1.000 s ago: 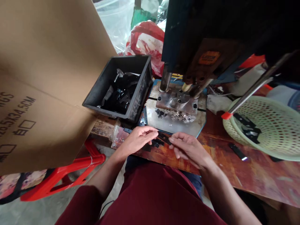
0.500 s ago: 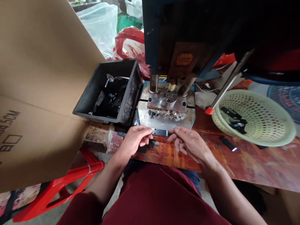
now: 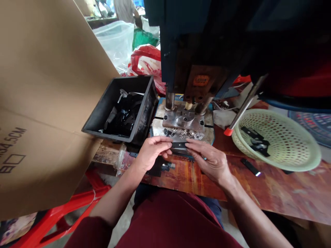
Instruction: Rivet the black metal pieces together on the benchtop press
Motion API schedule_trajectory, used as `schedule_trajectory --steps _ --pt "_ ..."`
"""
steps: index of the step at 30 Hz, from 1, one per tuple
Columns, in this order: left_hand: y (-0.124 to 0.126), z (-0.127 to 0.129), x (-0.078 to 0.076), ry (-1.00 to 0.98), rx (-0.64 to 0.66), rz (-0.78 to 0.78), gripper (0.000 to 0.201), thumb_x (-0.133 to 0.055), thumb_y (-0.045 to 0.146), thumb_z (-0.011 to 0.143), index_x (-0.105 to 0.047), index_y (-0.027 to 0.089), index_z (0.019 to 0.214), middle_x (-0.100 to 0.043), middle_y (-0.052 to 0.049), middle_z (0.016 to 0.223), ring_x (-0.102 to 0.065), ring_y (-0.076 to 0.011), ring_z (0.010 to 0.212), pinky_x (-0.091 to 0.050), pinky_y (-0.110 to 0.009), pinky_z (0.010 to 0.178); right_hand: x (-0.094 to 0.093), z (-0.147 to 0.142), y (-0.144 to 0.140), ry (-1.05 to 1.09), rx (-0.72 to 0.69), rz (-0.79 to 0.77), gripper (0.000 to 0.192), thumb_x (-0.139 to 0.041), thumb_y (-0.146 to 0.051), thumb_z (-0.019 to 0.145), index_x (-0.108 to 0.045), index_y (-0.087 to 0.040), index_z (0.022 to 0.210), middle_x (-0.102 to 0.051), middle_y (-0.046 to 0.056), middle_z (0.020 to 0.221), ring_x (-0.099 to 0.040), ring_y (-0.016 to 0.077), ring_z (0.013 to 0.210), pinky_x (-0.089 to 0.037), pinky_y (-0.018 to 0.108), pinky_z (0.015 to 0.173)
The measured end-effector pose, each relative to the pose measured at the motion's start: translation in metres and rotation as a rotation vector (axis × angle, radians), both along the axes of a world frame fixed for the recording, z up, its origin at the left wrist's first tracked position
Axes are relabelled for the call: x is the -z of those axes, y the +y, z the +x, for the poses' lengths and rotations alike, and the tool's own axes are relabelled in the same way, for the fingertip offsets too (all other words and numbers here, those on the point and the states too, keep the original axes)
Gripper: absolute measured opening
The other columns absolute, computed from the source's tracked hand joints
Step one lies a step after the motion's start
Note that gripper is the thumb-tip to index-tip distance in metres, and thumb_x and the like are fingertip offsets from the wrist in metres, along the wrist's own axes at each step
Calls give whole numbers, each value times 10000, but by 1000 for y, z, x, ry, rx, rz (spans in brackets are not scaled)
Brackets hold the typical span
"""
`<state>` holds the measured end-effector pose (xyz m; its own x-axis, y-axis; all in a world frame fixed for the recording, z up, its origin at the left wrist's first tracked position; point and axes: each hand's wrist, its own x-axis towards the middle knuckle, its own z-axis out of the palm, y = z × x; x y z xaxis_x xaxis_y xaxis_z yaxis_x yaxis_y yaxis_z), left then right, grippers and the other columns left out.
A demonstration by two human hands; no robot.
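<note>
Black and flat, a small strip [image 3: 179, 145] sits pinched at its two ends, left hand [image 3: 152, 151] closed on one end, right hand [image 3: 210, 159] closed on the other, fingertips meeting just below frame centre; held level like that, it looks squared up for the steel bed [image 3: 181, 121] of the press [image 3: 201, 58] directly above it; silvery punched scraps [image 3: 188, 133] glitter in a loose heap between strip and die, touching the plate; more black pieces [image 3: 161, 168] lie on the worn, reddish wooden bench [image 3: 271, 186] under the left wrist, near to reach; left of centre, a matte black plastic bin [image 3: 141, 119] holds a jumble of dark parts; at right, a pale green perforated basket [image 3: 279, 144] carries a few flat black pieces, with a red-tipped metal lever [image 3: 241, 110] slanting across its rim; brown cardboard [image 3: 46, 96] fills the upper left.
</note>
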<state>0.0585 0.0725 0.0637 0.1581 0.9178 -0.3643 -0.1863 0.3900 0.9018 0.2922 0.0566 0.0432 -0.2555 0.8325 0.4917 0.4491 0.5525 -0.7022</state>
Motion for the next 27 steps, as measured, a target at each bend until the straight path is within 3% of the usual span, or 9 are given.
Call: schedule_trajectory --steps 3,5,9,12,19,23,27 --pt "10 4 -4 46 -50 69 278 -840 261 730 -791 94 947 -733 -63 702 -675 -135 596 -510 -214 519 -6 7 9 -37 40 -32 307 -678 -258 983 -708 -227 1287 -766 103 1204 -745 168 828 -632 315 681" --pt "15 7 -8 68 -62 94 256 -822 243 736 -786 96 942 -731 -58 717 -687 -143 611 -520 -219 513 -11 9 14 -50 51 -10 308 -703 -282 974 -703 -220 1276 -746 105 1181 -721 160 804 -617 302 644" --pt "24 13 -15 96 -34 118 241 -801 224 755 -774 95 957 -710 -37 675 -678 -137 597 -520 -211 506 -16 8 22 -143 35 89 258 -690 -279 995 -720 -221 1245 -722 108 1177 -729 200 979 -643 334 789" --pt "29 16 -17 105 -6 124 250 -795 233 768 -768 93 973 -711 -36 658 -663 -130 577 -516 -209 506 -17 6 28 -187 3 116 243 -654 -282 1018 -720 -216 1243 -719 102 1112 -728 206 991 -645 358 861" --pt "48 21 -18 94 11 115 222 -795 239 750 -773 112 931 -703 -41 655 -651 -146 577 -492 -231 503 -25 9 48 -189 -11 15 239 -602 -368 1040 -728 -248 1203 -698 103 1084 -708 236 1005 -625 423 911" --pt "73 27 -24 223 -19 283 175 -773 299 824 -794 158 926 -705 -26 704 -627 -134 613 -448 -232 531 -27 8 76 -159 66 13 214 -630 -375 1012 -727 -264 1167 -678 93 1115 -679 248 1030 -596 447 926" --pt "102 32 -26 438 -22 483 162 -759 298 866 -806 189 976 -770 -36 858 -675 -160 750 -497 -269 679 -24 8 108 -142 140 40 209 -661 -384 976 -740 -253 1118 -658 84 1082 -665 244 978 -581 430 865"
